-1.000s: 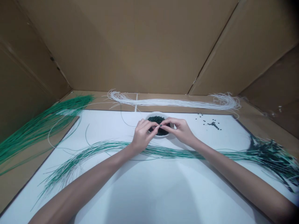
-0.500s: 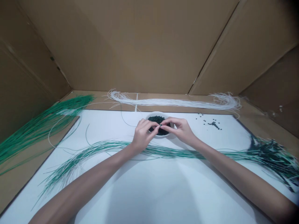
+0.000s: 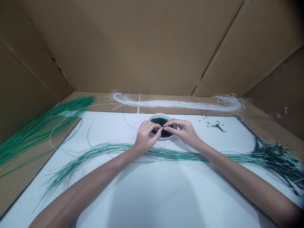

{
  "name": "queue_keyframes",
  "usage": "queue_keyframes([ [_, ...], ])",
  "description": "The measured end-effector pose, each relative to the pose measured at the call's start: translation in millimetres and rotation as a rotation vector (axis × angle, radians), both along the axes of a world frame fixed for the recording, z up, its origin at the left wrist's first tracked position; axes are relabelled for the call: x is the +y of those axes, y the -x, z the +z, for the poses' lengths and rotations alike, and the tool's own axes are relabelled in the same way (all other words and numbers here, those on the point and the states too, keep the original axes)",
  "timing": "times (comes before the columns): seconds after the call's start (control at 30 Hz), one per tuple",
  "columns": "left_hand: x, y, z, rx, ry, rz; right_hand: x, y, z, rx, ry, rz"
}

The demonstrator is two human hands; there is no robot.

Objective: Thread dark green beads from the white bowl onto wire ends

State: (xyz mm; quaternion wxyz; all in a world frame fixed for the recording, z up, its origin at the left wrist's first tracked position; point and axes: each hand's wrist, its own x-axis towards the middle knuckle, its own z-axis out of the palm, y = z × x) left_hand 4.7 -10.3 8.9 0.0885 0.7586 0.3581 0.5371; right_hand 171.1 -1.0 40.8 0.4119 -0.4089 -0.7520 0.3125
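Note:
Over a white bowl (image 3: 174, 133) full of small dark green beads (image 3: 159, 121), my two hands meet fingertip to fingertip. My left hand (image 3: 146, 136) is closed in a pinch on a thin cord (image 3: 129, 125), which curves away to the left behind the hand. Thumb and forefinger of my right hand (image 3: 182, 130) pinch a small dark bead, mostly hidden by the fingertips, right against the left fingers. Whether the cord runs through the bead I cannot tell. Below both wrists lies a long bundle of green and white cords (image 3: 175, 155), its right end thick with dark beads (image 3: 277, 161).
Loose dark beads (image 3: 218, 127) lie scattered right of the bowl on the white board (image 3: 152, 190). White cords (image 3: 178, 104) stretch along the back, green cords (image 3: 47, 126) at the left. Cardboard walls (image 3: 133, 47) enclose the back and sides.
Almost nothing differs. My right hand has shifted very slightly to the right; both pinches stay together over the bowl.

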Motion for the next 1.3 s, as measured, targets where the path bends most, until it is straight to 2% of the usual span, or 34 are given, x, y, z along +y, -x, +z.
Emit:
queue_keyframes([
  [0.73, -1.8, 0.1, 1.3, -0.035, 0.025, -0.039, -1.1, 0.1, 0.7, -0.021, -0.012, 0.021],
  [1.3, -1.5, 0.6, 1.8, -0.001, -0.042, -0.045, -1.2, -0.4, 0.7, -0.023, -0.023, 0.017],
])
